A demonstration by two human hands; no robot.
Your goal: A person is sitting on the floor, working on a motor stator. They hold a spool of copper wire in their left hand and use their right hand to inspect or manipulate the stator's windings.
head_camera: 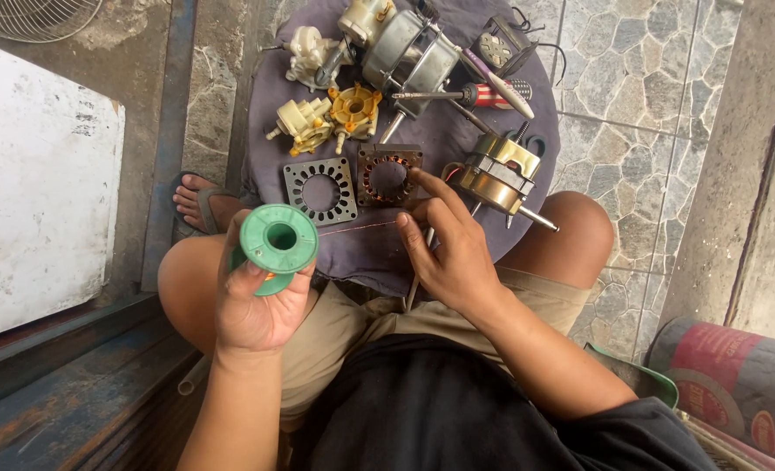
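The left hand [257, 305] is gripping a green spool [278, 240], fingers clamped round its barrel, one round flange facing up toward the camera, so its axis is pointing roughly upward and slightly away. A thin reddish wire [357, 228] is running from the spool to the right, nearly level, to the right hand [448, 249], which is pinching it between thumb and fingertips. The two hands are apart, the wire stretched between them above the person's knees.

Just beyond the right hand a square stator [389, 175] with copper windings is lying flat on a purple cloth [361, 253], and a grey square plate [320, 190] with a round hole is lying beside it on the left. To the right a brass-coloured motor [499, 177] is lying on its side, its shaft pointing right and near. Farther off, a yellow gear housing [354, 109], a cream gear part [305, 125], a larger grey motor [407, 54] and a screwdriver [462, 94] with a red handle, pointing left, are sitting on the cloth.

The cloth is spread on a stone-patterned floor [632, 105]. At the near right a roll [727, 384] with a red label bearing a round mark is lying on its side. At left a white board [39, 192] is lying by a blue metal frame [74, 384], and a sandalled foot [200, 202] is showing beside the cloth.
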